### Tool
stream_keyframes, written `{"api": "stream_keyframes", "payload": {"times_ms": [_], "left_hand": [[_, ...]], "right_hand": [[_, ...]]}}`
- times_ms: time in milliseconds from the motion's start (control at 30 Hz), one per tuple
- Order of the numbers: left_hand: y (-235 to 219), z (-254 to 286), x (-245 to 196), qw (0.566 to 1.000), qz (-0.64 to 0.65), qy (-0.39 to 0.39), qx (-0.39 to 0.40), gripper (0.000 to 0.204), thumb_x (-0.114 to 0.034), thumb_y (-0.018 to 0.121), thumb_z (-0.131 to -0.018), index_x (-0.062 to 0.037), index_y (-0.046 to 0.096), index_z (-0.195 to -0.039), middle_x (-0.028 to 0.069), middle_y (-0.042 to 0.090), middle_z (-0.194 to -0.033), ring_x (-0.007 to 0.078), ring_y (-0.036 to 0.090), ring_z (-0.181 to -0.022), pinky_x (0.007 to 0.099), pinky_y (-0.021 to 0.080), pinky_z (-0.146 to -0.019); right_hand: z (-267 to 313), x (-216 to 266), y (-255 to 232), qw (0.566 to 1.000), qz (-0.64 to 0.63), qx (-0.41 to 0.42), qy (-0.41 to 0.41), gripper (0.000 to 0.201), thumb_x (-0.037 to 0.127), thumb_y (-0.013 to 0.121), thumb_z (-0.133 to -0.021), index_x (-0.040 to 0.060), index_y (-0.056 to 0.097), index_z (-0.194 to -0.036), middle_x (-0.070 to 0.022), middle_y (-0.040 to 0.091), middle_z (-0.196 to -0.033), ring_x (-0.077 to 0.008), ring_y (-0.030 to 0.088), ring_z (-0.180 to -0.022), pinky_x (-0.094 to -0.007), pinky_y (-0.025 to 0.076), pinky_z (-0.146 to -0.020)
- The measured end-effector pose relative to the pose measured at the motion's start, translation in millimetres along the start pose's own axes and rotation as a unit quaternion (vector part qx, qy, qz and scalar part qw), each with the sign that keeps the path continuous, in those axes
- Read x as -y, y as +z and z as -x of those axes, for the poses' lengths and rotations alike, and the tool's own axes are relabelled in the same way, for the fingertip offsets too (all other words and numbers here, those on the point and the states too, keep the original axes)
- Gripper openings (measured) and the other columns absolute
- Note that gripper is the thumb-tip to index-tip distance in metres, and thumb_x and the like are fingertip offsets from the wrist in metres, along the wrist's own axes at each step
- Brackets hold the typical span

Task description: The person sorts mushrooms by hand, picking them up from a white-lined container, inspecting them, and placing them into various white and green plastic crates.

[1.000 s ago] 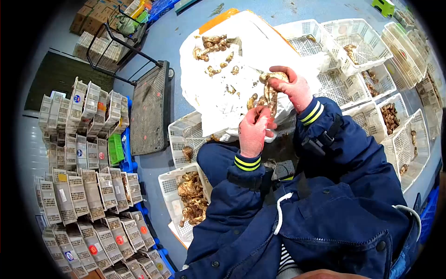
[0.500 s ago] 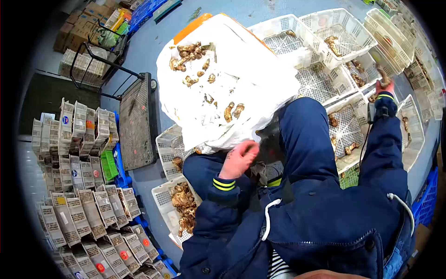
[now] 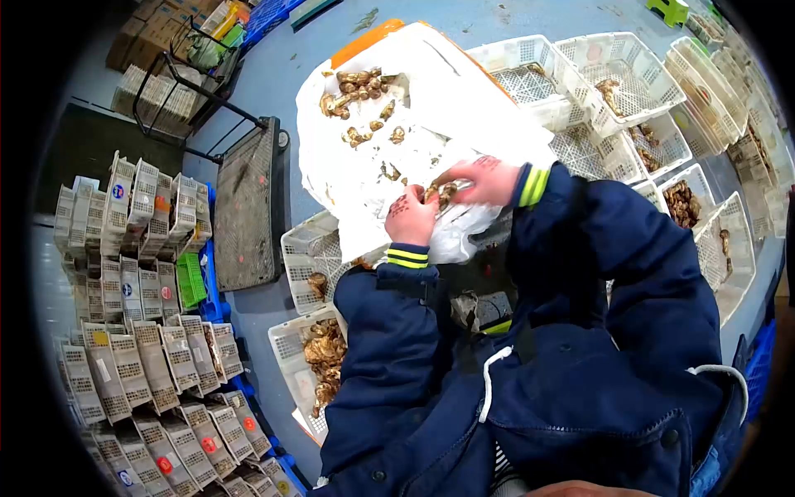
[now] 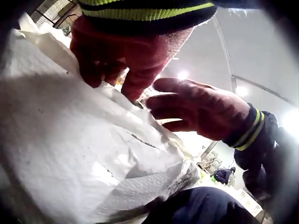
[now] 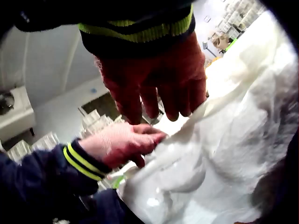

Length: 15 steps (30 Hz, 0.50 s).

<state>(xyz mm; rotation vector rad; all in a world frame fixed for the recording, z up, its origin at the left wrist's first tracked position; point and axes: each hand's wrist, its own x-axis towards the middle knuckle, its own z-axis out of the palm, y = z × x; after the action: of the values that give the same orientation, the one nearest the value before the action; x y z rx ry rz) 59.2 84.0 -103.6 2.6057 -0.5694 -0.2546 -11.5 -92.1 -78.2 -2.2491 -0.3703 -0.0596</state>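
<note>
On the white sheet (image 3: 356,178), two brown-and-cream mushrooms lie between the hands. The left hand (image 3: 411,217) has its fingertips at the nearer mushroom (image 3: 431,193); the right hand (image 3: 483,180) reaches in from the other side, fingers by the second mushroom (image 3: 448,196). Seen in the left wrist view, the left hand (image 4: 124,56) points its fingers down behind a fold of the sheet, facing the right hand's (image 4: 201,107) extended fingers. The right wrist view shows the right hand (image 5: 152,79) with fingers hanging fairly straight; the sheet's edge hides the mushrooms there.
More mushrooms (image 3: 356,83) lie at the sheet's far left. White crates (image 3: 625,83) stand to the right, some holding mushrooms. A filled crate (image 3: 290,352) is by the left sleeve. Stacked crates (image 3: 153,356) and a flatbed cart (image 3: 248,207) stand left.
The right hand carried a long mushroom to the right-side crates, then came back to the sheet without it. The left hand moved forward from the sheet's near edge to the two mushrooms.
</note>
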Motion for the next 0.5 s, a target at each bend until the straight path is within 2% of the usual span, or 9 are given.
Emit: {"api": "stream_keyframes", "payload": {"times_ms": [67,133,167,233,267,300,333,400,500], "left_hand": [[0,-9,15,0.998,0.047,0.006,0.035,0.037,-0.039,0.059,-0.073,-0.0073,0.061,-0.092,0.0102,0.064,-0.084,0.0263,0.061,-0.079,0.0361,0.046,-0.071],[3,-6,29,0.988,0.156,-0.003,0.016,0.033,-0.034,0.060,-0.073,-0.0043,0.062,-0.089,0.0106,0.065,-0.082,0.0237,0.062,-0.075,0.0336,0.047,-0.069],[12,-6,40,0.964,0.266,-0.014,0.011,0.035,-0.032,0.062,-0.073,-0.0022,0.061,-0.091,0.0109,0.065,-0.081,0.0223,0.062,-0.075,0.0322,0.047,-0.068],[8,3,45,0.881,0.463,-0.083,0.043,0.043,-0.030,0.067,-0.071,0.0028,0.058,-0.097,0.0118,0.064,-0.080,0.0194,0.061,-0.075,0.0288,0.047,-0.067],[15,1,48,0.881,0.464,-0.083,0.043,0.043,-0.030,0.067,-0.071,0.0028,0.058,-0.097,0.0118,0.064,-0.080,0.0194,0.061,-0.075,0.0288,0.047,-0.067],[23,-3,47,0.911,0.409,-0.050,0.003,0.040,-0.026,0.066,-0.074,0.0034,0.056,-0.100,0.0103,0.063,-0.081,0.0157,0.059,-0.071,0.0268,0.046,-0.064],[30,-5,47,0.936,0.351,-0.018,-0.038,0.038,-0.022,0.065,-0.077,0.0040,0.055,-0.102,0.0089,0.062,-0.083,0.0119,0.056,-0.066,0.0249,0.045,-0.061],[10,2,23,0.993,0.117,-0.003,-0.027,0.050,-0.038,0.067,-0.070,0.0022,0.056,-0.097,0.0118,0.063,-0.081,0.0164,0.059,-0.062,0.0277,0.046,-0.062],[-2,-2,14,0.989,0.127,-0.013,0.073,0.033,-0.027,0.068,-0.067,0.0003,0.060,-0.084,0.0073,0.063,-0.071,0.0149,0.059,-0.059,0.0275,0.046,-0.059]], "right_hand": [[-17,-8,36,0.993,0.102,0.049,0.039,0.037,0.016,0.058,-0.073,0.0118,0.053,-0.109,-0.0127,0.061,-0.090,-0.0289,0.058,-0.086,-0.0360,0.045,-0.077],[-22,-13,36,0.995,0.094,0.018,-0.010,0.037,0.016,0.058,-0.073,0.0119,0.053,-0.109,-0.0126,0.062,-0.089,-0.0285,0.059,-0.085,-0.0358,0.045,-0.076],[-21,-8,30,0.995,0.077,0.018,0.061,0.038,0.014,0.057,-0.073,0.0132,0.053,-0.111,-0.0135,0.062,-0.088,-0.0279,0.059,-0.085,-0.0360,0.046,-0.076],[-21,-21,28,0.979,-0.147,-0.028,0.139,0.039,0.009,0.055,-0.077,0.0081,0.051,-0.116,-0.0058,0.062,-0.086,-0.0140,0.058,-0.079,-0.0264,0.046,-0.070],[-22,-22,23,0.933,-0.296,-0.051,0.198,0.038,0.009,0.054,-0.079,0.0060,0.050,-0.117,-0.0037,0.061,-0.085,-0.0092,0.057,-0.079,-0.0230,0.045,-0.069],[-22,-29,20,0.886,-0.426,-0.067,0.170,0.036,0.010,0.053,-0.081,0.0024,0.051,-0.115,-0.0019,0.060,-0.085,-0.0044,0.053,-0.077,-0.0181,0.043,-0.068],[-23,-23,10,0.913,-0.351,-0.056,0.202,0.035,0.012,0.053,-0.082,0.0029,0.052,-0.115,-0.0030,0.061,-0.087,-0.0075,0.054,-0.078,-0.0206,0.044,-0.070],[-29,-37,23,0.966,-0.164,-0.025,0.197,0.035,0.013,0.053,-0.081,0.0048,0.052,-0.116,-0.0046,0.061,-0.090,-0.0104,0.056,-0.080,-0.0232,0.045,-0.073],[-25,-17,31,0.995,0.079,0.050,0.020,0.041,0.022,0.059,-0.076,0.0119,0.051,-0.115,-0.0141,0.062,-0.093,-0.0260,0.060,-0.084,-0.0343,0.045,-0.077]]}}
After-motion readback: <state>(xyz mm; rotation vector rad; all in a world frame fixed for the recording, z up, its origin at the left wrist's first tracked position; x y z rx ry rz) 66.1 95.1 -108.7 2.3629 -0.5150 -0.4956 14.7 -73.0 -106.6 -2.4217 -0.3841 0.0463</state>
